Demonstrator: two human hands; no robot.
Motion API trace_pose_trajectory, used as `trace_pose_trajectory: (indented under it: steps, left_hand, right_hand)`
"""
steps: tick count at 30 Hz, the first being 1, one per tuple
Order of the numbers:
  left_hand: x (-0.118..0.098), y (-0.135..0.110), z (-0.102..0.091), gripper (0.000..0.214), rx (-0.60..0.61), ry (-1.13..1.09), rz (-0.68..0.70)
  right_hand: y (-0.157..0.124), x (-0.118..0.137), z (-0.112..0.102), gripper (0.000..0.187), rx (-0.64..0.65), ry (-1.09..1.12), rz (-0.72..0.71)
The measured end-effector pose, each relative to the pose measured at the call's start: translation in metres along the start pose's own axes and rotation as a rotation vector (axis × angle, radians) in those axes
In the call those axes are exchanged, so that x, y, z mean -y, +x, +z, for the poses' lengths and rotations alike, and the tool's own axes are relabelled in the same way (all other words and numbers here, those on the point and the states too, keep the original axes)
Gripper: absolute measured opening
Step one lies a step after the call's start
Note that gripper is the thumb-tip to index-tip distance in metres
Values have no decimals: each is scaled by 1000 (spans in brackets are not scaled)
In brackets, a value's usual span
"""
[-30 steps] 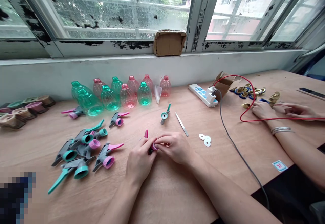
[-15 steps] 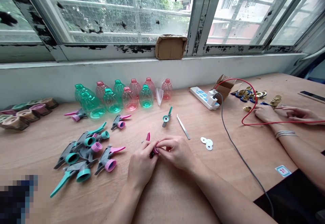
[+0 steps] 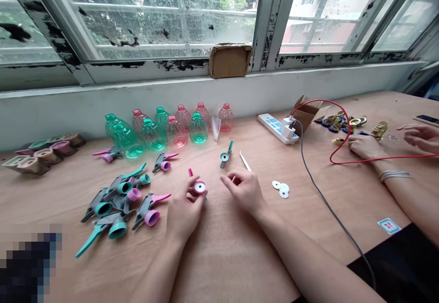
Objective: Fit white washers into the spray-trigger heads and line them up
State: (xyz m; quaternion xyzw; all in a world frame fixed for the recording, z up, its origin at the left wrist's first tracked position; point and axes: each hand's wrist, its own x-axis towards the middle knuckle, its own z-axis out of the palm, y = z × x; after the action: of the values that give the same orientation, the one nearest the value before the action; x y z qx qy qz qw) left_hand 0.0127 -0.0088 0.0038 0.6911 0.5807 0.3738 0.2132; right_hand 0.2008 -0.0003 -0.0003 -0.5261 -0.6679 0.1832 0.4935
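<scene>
Over the worktop (image 3: 219, 257), the left hand (image 3: 184, 208) has its grip clamped on a pink-collared spray head (image 3: 200, 187), the collar facing up beyond the fingers. The curled right hand (image 3: 245, 191) sits apart, near the tweezers (image 3: 244, 161); whether its fingertips meet, I cannot tell.

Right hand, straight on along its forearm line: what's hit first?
Likely the loose teal-and-grey sprayer head, just beyond the right hand. The hand's height above the table is unclear, so it might pass over.
</scene>
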Motion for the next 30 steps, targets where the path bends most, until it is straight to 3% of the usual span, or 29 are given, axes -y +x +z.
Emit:
trace_pose_trajectory:
  steps: [3, 5, 9, 12, 16, 21, 30]
  left_hand:
    - [6, 28, -4, 36, -48, -118, -36]
    - [8, 54, 1, 33, -2, -177, 24]
    - [5, 101, 23, 28, 89, -212, 60]
    - [2, 119, 41, 27, 140, -232, 91]
    - [0, 123, 55, 29, 212, -277, 133]
    - [-3, 116, 59, 29, 246, -297, 152]
    - [-9, 113, 53, 28, 216, -124, 236]
  right_hand:
    - [18, -14, -6, 21, -75, -74, 107]
    - [31, -22, -7, 39, -60, -148, 102]
    - [56, -32, 0, 52, 10, -287, 47]
    - [68, -39, 4, 42, 94, -339, 22]
    - [77, -52, 1, 20, 159, -273, -70]
    - [82, -63, -6, 23, 221, -164, -178]
    - [85, -64, -5, 29, 197, -192, -166]
